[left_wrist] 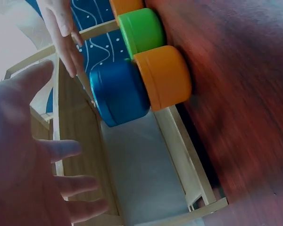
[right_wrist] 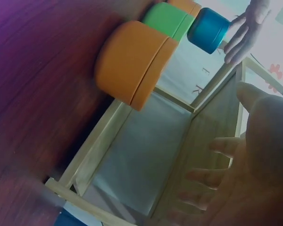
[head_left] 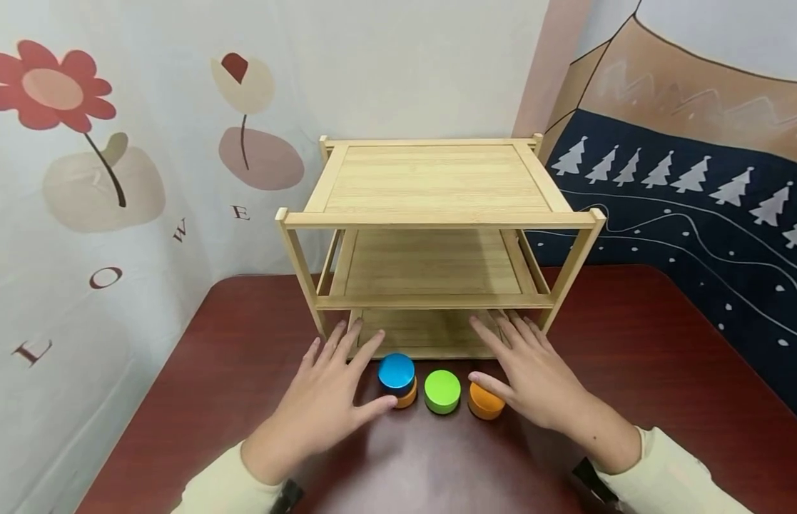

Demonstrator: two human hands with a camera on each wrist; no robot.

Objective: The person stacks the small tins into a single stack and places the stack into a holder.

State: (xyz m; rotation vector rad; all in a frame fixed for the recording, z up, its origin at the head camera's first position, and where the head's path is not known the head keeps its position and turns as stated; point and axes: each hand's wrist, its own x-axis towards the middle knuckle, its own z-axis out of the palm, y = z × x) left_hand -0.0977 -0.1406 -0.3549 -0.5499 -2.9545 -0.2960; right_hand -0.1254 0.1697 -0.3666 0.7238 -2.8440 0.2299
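Note:
Four lidded round tins are in front of a wooden rack. On the left, a shiny blue tin (head_left: 396, 371) is stacked on an orange tin (head_left: 407, 397), which it partly covers in the head view. A green tin (head_left: 442, 390) stands in the middle, and another orange tin (head_left: 486, 404) is to its right. My left hand (head_left: 324, 396) is spread beside the stack, holding nothing, its thumb near the lower tin. Fingers extended, my right hand (head_left: 533, 378) hovers by the right orange tin, its thumb overlapping that lid in the head view.
The three-level wooden rack (head_left: 430, 219) stands behind the tins on a dark red table (head_left: 636, 343). Its bottom shelf (head_left: 424, 332) lies just beyond the fingertips. Printed cloth (head_left: 404, 71) hangs behind and along both sides.

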